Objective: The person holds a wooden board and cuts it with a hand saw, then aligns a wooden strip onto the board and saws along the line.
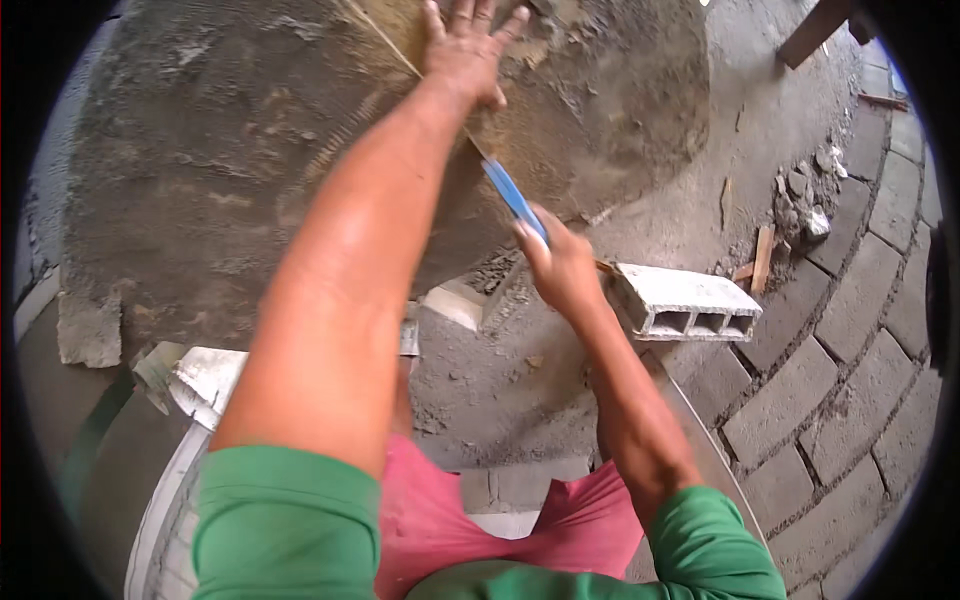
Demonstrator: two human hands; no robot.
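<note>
A wide, rough board or slab (200,180), caked with grey-brown dirt, fills the upper part of the view. My left hand (465,50) lies on its far part with the fingers spread, beside a thin pale line. My right hand (562,265) is closed round the blue handle (515,200) of a tool with a long thin blade, like a handsaw seen edge-on. That blade runs away to the upper left and passes beneath my left forearm, which hides part of it. Yellowish dust or stain colours the board around the line.
A white-grey hollow block (690,295) lies right of my right hand. Wood scraps (762,258) and rubble (800,200) lie beyond it, beside grey pavers (780,410). Pale broken block pieces (208,380) sit at the lower left. A dark post (815,32) stands at the upper right.
</note>
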